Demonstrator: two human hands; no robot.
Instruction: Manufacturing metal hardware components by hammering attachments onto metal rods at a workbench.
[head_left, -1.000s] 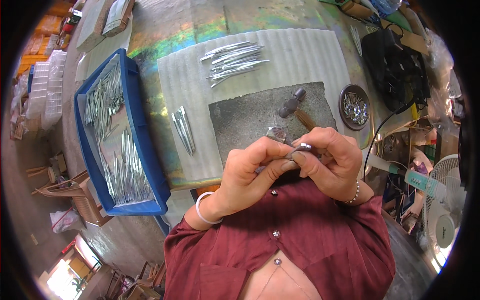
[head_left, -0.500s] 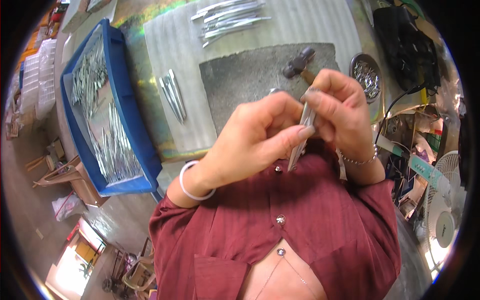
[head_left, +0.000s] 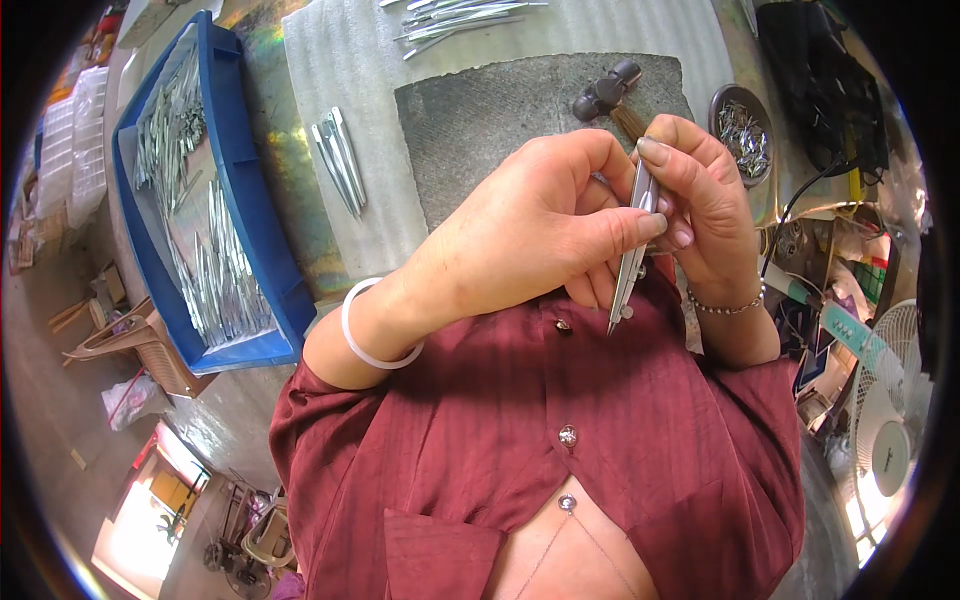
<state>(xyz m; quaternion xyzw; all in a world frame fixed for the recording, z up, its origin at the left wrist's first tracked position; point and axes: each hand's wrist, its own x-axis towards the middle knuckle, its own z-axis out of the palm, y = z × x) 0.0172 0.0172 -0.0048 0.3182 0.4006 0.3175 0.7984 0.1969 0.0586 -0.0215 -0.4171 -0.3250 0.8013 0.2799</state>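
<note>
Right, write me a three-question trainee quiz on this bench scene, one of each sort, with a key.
1. True or false: the hammer is gripped in the right hand.
2. Multiple choice: the pointed metal piece is held by A) the left hand alone, B) both hands, C) neither hand.
3. Fill in: the loose metal pieces at the person's left lie in a ____ tray.

Key: 1 false, the hammer lies on the grey mat. 2 B, fingers of both hands pinch it. 3 blue.

both hands (head_left: 600, 225) raised chest-high, fingers (head_left: 640, 225) pinched together
</note>
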